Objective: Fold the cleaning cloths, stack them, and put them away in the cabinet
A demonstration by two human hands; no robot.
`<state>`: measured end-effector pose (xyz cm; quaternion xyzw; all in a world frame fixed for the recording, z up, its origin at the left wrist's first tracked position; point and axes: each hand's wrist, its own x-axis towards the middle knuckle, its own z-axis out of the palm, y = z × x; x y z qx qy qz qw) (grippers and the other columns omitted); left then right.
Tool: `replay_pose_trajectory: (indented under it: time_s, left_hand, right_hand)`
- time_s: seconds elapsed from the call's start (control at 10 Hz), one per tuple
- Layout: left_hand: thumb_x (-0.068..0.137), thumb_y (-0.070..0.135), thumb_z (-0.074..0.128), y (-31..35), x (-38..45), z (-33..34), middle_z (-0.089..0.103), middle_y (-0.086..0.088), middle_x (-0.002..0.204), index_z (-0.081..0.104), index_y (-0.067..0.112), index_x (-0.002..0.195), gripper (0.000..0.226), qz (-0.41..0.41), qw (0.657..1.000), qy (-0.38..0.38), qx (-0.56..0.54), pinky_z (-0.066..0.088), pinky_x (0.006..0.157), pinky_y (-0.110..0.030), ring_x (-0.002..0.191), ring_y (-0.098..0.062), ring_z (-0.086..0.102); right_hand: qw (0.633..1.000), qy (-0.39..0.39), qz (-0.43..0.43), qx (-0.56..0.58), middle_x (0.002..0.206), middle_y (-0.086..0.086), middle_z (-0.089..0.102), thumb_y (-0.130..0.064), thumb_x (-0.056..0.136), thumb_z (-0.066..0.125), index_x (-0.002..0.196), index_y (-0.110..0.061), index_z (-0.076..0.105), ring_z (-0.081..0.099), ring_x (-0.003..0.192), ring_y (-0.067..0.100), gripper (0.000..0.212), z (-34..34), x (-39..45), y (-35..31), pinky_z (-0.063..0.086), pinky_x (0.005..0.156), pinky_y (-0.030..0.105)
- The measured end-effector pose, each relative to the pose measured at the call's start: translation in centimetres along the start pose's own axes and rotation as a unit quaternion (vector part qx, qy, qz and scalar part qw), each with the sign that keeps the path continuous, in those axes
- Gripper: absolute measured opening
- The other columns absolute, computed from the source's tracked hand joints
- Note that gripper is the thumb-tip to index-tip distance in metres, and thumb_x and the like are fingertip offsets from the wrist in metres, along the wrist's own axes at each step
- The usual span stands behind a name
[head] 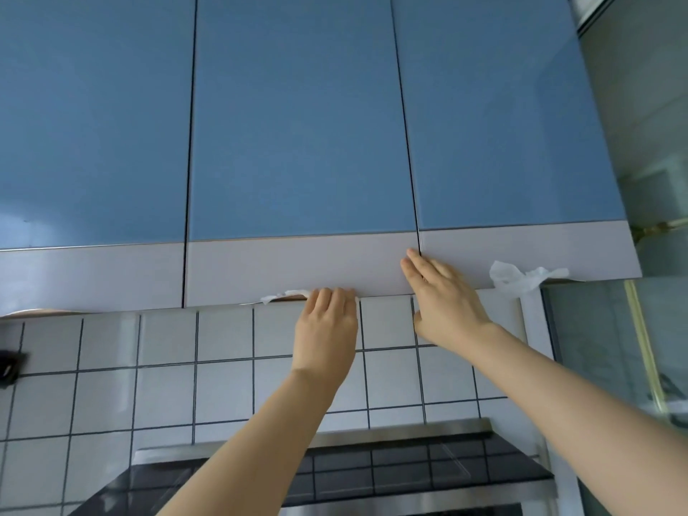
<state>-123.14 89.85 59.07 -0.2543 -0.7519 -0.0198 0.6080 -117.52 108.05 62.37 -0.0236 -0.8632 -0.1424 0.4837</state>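
Overhead, left hand [324, 329] fingers hooked under cabinet door [298, 143] edge; right hand [445, 297] fingers straight, together, flat on door

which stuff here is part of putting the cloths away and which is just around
Job: middle cabinet door; left hand at its bottom edge; right hand flat on its lower band; white cloth bit poking from under the door.

Just around: wall tiles; range hood; crumpled white tissue under the right door.

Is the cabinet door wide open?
No, the middle door sits nearly flush with its neighbours, the right hand flat on it and the left hand at its bottom edge.
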Motion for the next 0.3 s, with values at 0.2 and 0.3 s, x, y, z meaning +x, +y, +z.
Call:
replay_pose_trajectory:
  time_s: [0.2,0.3]
  left_hand:
    - [0.084,0.013,0.05,-0.5,0.1,-2.8,0.014,-0.003,0.158,0.013,0.012,0.15,0.076,-0.029,0.977,-0.201,-0.061,0.005,0.12,-0.041,0.147,-0.022,0.007]
    - [0.085,0.007,0.046,-0.6,-2.2,-4.0,-0.007,0.003,0.16,-0.001,0.024,0.151,0.083,-0.03,0.973,-0.206,-0.099,-0.001,0.12,-0.042,0.147,-0.019,-0.01]
  right_hand:
    - [0.989,-0.135,0.039,0.036,0.16,0.001,0.004,-0.017,0.084,0.05,0.151,-0.016,0.01,0.016,0.143,0.03,0.077,-4.1,-0.4,-1.2,0.027,0.113,0.04]
    - [0.987,-0.131,0.025,0.087,0.152,0.012,0.024,-0.015,0.089,0.048,0.151,-0.013,0.007,0.023,0.139,0.033,0.073,-4.9,-3.4,-2.7,0.035,0.107,0.042]
